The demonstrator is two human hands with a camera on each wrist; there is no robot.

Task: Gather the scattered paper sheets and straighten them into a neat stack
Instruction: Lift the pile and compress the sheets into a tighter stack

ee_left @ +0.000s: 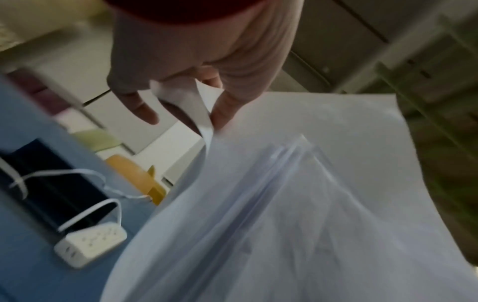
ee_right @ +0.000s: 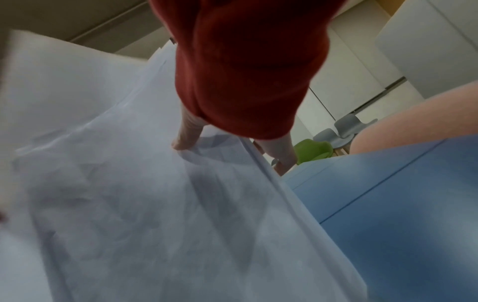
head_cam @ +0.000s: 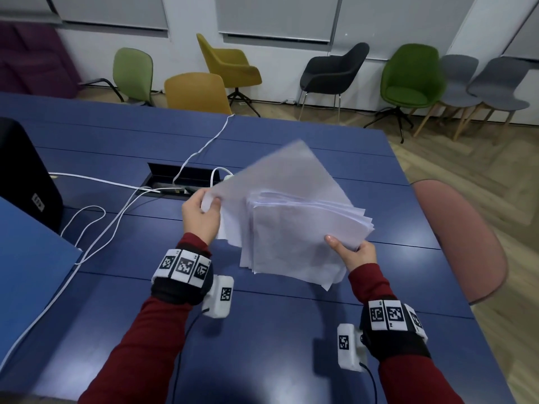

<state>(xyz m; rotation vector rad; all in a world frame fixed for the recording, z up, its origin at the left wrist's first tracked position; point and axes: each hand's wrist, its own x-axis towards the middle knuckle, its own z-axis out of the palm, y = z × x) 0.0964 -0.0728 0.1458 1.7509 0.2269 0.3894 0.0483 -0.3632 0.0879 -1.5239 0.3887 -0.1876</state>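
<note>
A loose bundle of white paper sheets [head_cam: 294, 225] is held up above the blue table [head_cam: 262, 330], its edges fanned and uneven. My right hand [head_cam: 350, 252] grips the bundle's lower right corner, thumb on top. My left hand [head_cam: 204, 212] pinches the curled left corner of one single sheet [head_cam: 280, 173] that stands out behind the bundle at an angle. In the left wrist view that sheet's corner [ee_left: 204, 114] bends between thumb and fingers of the left hand [ee_left: 196, 81]. The right wrist view shows the right hand [ee_right: 186, 141] with its thumb pressed on the bundle of sheets [ee_right: 129, 204].
White cables [head_cam: 116, 205] run across the table's left half to a recessed cable box [head_cam: 180, 182], with a white power strip [ee_left: 90, 243] beside it. A black device [head_cam: 26, 173] stands far left. A pink chair [head_cam: 460, 237] sits at the right edge; several chairs line the wall.
</note>
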